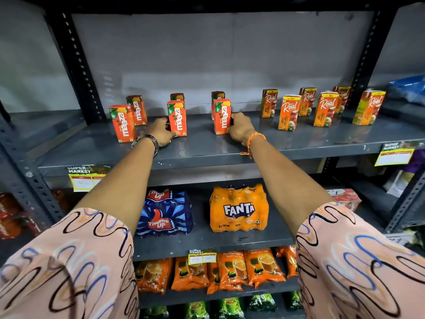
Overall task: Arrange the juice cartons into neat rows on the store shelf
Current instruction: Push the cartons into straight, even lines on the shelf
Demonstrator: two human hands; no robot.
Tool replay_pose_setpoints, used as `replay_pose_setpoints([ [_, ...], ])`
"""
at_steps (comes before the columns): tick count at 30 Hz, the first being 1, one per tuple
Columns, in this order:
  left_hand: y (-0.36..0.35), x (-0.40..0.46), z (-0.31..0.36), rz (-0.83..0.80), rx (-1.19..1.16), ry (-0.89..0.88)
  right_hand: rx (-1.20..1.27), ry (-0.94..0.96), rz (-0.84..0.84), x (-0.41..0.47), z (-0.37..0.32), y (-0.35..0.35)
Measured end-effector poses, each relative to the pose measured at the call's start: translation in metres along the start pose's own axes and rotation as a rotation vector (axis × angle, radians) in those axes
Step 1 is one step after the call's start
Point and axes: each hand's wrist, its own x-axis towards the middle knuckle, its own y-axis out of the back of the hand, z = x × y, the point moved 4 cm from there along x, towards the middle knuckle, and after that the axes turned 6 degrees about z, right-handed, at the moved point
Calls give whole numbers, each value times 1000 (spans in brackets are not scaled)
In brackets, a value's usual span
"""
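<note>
Several small orange Maaza cartons stand upright in pairs on the grey metal shelf. My left hand grips the front middle Maaza carton from its left side. My right hand grips the front right Maaza carton from its right side. Another Maaza carton stands at the front left, with one behind it. Further right, several Real apple cartons stand scattered, the last near the right upright.
Black slotted uprights frame the shelf. A yellow price tag hangs on its front edge. The shelf below holds a Thums Up pack and a Fanta pack. Orange pouches fill the shelf under that.
</note>
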Motion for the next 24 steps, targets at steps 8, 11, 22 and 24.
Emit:
replay_pose_setpoints([
  [8, 1, -1, 2, -10, 22, -8, 15, -17, -9, 2, 1, -3],
  [11, 2, -4, 4, 1, 17, -17, 18, -21, -4, 3, 1, -2],
  [22, 19, -32, 17, 66, 216, 180, 308, 17, 163, -11, 56, 60],
  [24, 24, -50, 28, 243, 199, 144, 332, 29, 295, -23, 67, 79],
])
